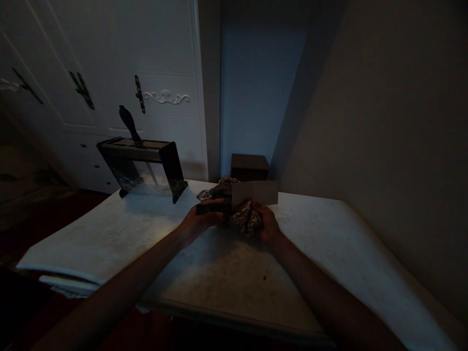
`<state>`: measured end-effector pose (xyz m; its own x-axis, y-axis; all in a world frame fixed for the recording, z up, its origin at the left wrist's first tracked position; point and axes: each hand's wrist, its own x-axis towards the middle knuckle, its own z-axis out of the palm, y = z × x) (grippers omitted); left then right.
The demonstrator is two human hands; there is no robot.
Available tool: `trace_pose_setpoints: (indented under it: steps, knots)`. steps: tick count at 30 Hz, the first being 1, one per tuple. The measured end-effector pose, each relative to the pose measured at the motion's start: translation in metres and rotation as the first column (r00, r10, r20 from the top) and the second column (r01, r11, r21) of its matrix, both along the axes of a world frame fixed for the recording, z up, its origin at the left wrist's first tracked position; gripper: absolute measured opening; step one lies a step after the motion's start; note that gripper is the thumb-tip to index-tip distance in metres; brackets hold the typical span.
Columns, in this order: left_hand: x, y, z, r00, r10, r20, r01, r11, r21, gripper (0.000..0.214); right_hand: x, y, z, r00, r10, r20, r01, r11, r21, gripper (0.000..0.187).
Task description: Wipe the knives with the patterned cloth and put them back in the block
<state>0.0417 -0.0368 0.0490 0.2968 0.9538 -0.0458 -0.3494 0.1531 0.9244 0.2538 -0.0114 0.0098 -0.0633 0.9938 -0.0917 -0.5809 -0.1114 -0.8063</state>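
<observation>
Dim light is falling over a pale-topped table (314,234), with a plain wall (387,112) rising from two to four o'clock. At the centre, the right hand (268,222) is pinching its fingers together on a bunched, patterned cloth (245,219), pressing it against the lower edge of a flat rectangular plate (259,192). The left hand (204,217) is wrapping its fingers around the dark bundle at the plate's nine o'clock end; whether a handle is lying inside, I cannot tell. More patterned folds are poking up at eleven o'clock, just beyond the left fingers. The plate's square far end is reaching past the right fingers toward two o'clock, its upper and outer edges showing uncovered. Tabletop is stretching out toward three and four o'clock, leaving the right wrist room to move, while a small dark spot (265,277) is marking the surface at five. The near edge is running below the forearms at six. At ten o'clock, well apart from the plate, a clear-sided stand (167,152) is standing near the far edge, a black handle (128,123) jutting from its top. Behind it, white cupboards (168,44) are filling ten to eleven, and a brown box (249,163) is sitting beyond the table at twelve.
</observation>
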Motion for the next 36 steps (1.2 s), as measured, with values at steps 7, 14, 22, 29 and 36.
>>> trace_pose_setpoints:
  steps: [7, 14, 22, 29, 36]
  knots:
    - [-0.024, 0.022, 0.005, 0.9, -0.096, -0.426, 0.163, 0.979, 0.123, 0.037, 0.002, 0.0, 0.015, 0.987, -0.149, 0.058, 0.143, 0.985, 0.097, 0.04]
    - [-0.011, 0.037, 0.015, 0.644, -0.137, -0.753, 0.427, 0.881, 0.205, 0.026, -0.001, -0.004, 0.02, 0.983, -0.139, 0.122, 0.124, 0.984, 0.126, 0.04]
    - [0.002, 0.03, -0.001, 0.544, 0.051, -0.838, 0.446, 0.828, 0.34, 0.025, 0.006, -0.004, 0.022, 0.989, -0.045, 0.139, 0.035, 0.997, 0.073, 0.045]
    - [-0.004, 0.022, 0.001, 0.646, 0.202, -0.736, 0.192, 0.891, 0.413, 0.033, 0.02, 0.002, 0.023, 0.975, -0.06, 0.215, 0.065, 0.998, -0.017, 0.041]
    - [-0.008, 0.019, 0.008, 0.758, 0.206, -0.619, 0.023, 0.94, 0.341, 0.038, 0.061, 0.002, 0.046, 0.937, -0.026, 0.348, 0.019, 1.0, 0.024, 0.037]
